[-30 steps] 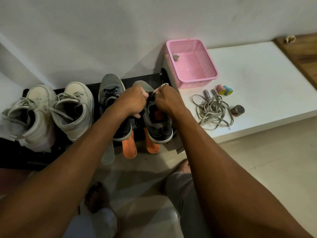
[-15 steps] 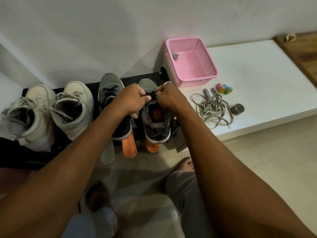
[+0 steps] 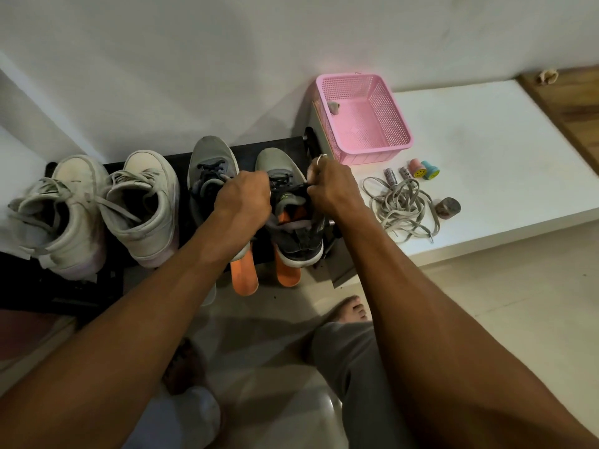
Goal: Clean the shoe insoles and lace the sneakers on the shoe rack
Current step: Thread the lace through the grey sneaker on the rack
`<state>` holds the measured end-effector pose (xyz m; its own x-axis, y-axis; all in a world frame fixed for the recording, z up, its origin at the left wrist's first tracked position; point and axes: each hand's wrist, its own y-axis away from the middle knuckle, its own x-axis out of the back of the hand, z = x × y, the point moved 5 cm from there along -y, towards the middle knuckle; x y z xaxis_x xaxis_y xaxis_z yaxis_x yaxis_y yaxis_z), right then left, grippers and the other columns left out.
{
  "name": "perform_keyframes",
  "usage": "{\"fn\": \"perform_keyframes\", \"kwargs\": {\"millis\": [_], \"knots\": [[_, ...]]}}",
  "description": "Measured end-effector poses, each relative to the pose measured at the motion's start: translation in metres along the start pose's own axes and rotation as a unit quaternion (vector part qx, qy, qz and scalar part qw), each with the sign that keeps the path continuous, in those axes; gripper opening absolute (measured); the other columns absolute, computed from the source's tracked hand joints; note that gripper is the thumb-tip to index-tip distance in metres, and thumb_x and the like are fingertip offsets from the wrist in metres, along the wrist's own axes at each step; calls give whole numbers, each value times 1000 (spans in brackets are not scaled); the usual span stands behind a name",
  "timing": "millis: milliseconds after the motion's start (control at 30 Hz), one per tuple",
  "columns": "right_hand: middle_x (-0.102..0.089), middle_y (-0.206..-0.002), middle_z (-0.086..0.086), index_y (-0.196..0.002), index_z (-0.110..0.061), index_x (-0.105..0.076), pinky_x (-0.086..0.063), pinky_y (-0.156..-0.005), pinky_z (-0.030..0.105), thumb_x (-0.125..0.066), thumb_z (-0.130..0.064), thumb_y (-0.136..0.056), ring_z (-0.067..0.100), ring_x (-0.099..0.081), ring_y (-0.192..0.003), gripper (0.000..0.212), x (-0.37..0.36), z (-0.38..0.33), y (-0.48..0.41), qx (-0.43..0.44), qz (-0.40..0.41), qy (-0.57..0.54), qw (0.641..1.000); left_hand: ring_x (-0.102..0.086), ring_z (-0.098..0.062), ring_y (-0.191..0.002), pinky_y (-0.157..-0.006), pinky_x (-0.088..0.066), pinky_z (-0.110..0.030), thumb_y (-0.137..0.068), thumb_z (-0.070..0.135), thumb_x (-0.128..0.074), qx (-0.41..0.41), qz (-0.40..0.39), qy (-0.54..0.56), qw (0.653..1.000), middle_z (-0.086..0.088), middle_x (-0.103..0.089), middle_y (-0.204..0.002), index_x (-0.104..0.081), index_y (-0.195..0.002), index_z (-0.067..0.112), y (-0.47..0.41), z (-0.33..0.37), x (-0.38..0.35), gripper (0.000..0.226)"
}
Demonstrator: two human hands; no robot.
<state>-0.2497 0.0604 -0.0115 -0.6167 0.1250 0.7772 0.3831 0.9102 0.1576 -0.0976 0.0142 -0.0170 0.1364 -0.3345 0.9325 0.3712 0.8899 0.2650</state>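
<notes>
While we crouch low, with one bare foot (image 3: 348, 311) nearest to us on the floor, both our forearms reach forward to the shoe rack (image 3: 278, 145). Two orange insoles (image 3: 244, 277) stick out over its front edge from under the heels of the grey pair, probably left out so that the shoes are open for lacing. Just beyond them, the grey sneaker (image 3: 295, 241) we are working on stands on the rack, toe to the wall.

Our left hand (image 3: 241, 196) and right hand (image 3: 330, 186) meet over its tongue. Both are curled tight on the black lace (image 3: 287, 186), one at each side, which suits drawing the lace evenly through the upper eyelets. Our fingertips are hidden behind the knuckles, so we cannot tell which eyelet is being worked.

Its mate, the other grey sneaker (image 3: 207, 170), sits just to the left, and the two white sneakers (image 3: 142, 202) stand further left with their laces loose.

To the right, a tangle of spare grey laces (image 3: 402, 205) lies within reach on the white ledge (image 3: 502, 140). Farther back, a pink basket (image 3: 366, 124) stands against the wall.
</notes>
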Motion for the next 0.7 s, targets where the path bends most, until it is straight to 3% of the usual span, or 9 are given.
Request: {"fn": "perform_keyframes", "kwargs": {"millis": [100, 200, 300, 367, 400, 467, 600, 700], "knots": [[-71, -86, 7, -73, -17, -67, -57, -79, 42, -54, -2, -79, 30, -67, -86, 21, -3, -7, 2, 24, -25, 31, 999, -62, -40, -102, -85, -54, -48, -93, 9, -61, -6, 10, 6, 1000, -20, -63, -114, -62, -113, 8, 1, -3, 0, 20], [-71, -93, 0, -72, -25, -70, -58, -84, 40, -58, -1, -82, 24, -67, -91, 29, -9, -8, 1, 14, -86, 47, 995, -60, -39, -103, -89, -53, -51, -92, 7, -58, -21, 15, 40, 999, -18, -63, -113, -60, -113, 11, 4, -5, -1, 22], [-58, -119, 1, -99, -34, -68, -52, -94, 44, -73, -17, -83, 25, -57, -109, 23, -16, -12, 2, 32, -119, 120, 985, -62, -34, -102, -87, -54, -46, -93, 11, -57, -30, 39, 77, 996, -12, -66, -112, -64, -110, 18, 6, -8, -1, 19], [-47, -128, 4, -119, -33, -59, -45, -99, 47, -80, -26, -80, 29, -47, -118, 45, -28, -10, 7, 42, -142, 186, 971, -64, -32, -101, -85, -54, -42, -92, 12, -57, -29, 52, 95, 994, -10, -69, -110, -69, -106, 20, 6, -9, 0, 20], [-46, -130, 6, -123, -31, -57, -42, -99, 47, -81, -26, -80, 30, -45, -120, 50, -33, -10, 8, 47, -136, 198, 970, -66, -32, -100, -85, -55, -41, -92, 12, -57, -31, 57, 102, 993, -10, -71, -108, -72, -103, 19, 6, -9, 1, 20], [-49, -128, 8, -121, -23, -62, -43, -95, 48, -76, -23, -85, 32, -47, -119, 38, -33, -17, 6, 80, -66, 196, 975, -67, -33, -97, -84, -56, -42, -93, 11, -56, -41, 61, 108, 991, -12, -72, -104, -74, -101, 15, 8, -6, 2, 20], [-63, -108, 5, -96, -14, -72, -48, -80, 45, -71, -20, -86, 29, -55, -99, 12, -22, -32, 3, 185, 63, 151, 969, -63, -33, -101, -77, -51, -38, -93, 19, -59, -44, 37, 82, 995, -14, -67, -112, -63, -123, 14, 10, -3, 5, 31], [-69, -91, 2, -90, -15, -68, -40, -65, 28, -70, -25, -89, 22, -60, -83, 10, -20, -33, 5, 202, 76, 78, 973, -60, -32, -95, -71, -45, -37, -89, 32, -66, -32, 18, 31, 999, -14, -63, -111, -51, -128, 10, 10, -2, 4, 47]]}}
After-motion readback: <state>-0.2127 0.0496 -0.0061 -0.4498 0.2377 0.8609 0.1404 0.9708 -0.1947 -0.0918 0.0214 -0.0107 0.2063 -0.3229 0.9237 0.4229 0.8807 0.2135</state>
